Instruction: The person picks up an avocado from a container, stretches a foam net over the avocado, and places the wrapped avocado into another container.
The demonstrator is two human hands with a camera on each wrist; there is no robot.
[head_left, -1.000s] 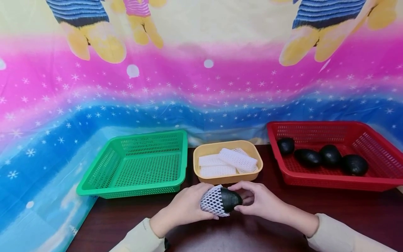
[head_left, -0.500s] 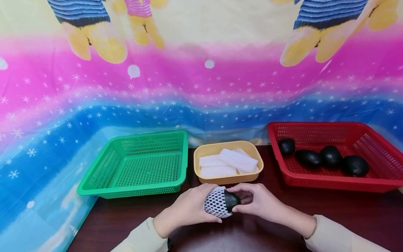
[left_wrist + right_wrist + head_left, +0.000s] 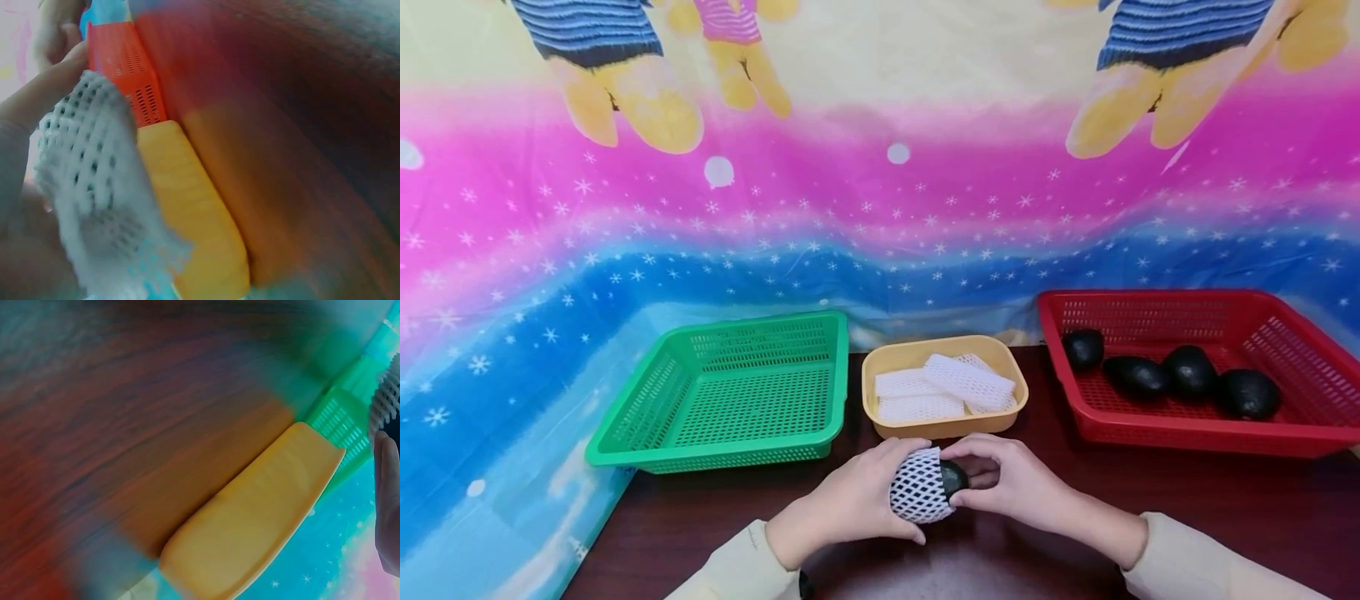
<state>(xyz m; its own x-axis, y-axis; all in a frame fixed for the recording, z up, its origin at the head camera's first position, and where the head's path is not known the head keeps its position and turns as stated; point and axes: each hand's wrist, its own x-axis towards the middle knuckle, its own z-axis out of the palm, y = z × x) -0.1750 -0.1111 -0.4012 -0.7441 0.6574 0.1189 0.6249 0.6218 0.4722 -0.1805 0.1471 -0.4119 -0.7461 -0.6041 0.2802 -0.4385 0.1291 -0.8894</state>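
A dark avocado (image 3: 952,477) sits mostly inside a white foam net sleeve (image 3: 919,486), its rounded right end bare. My left hand (image 3: 867,497) curls around the sleeve from the left, thumb below and fingers over the top. From the right, the thumb and forefinger of my right hand (image 3: 1011,482) pinch around the bare end, at the sleeve's edge. In the left wrist view the net sleeve (image 3: 94,162) hangs loose at its near end. The right wrist view catches only part of the right hand (image 3: 389,500) at its edge.
Behind the hands stands a yellow tub (image 3: 943,427) of flat white net sleeves (image 3: 967,382). A green basket (image 3: 835,400) is at left. At right, a red basket (image 3: 1195,437) holds several avocados (image 3: 1247,393). A patterned cloth (image 3: 880,192) hangs behind the dark table (image 3: 1187,492).
The avocado has gone deeper into the net sleeve, so less of its dark end shows. Both hands have shifted slightly, the left one to the right.
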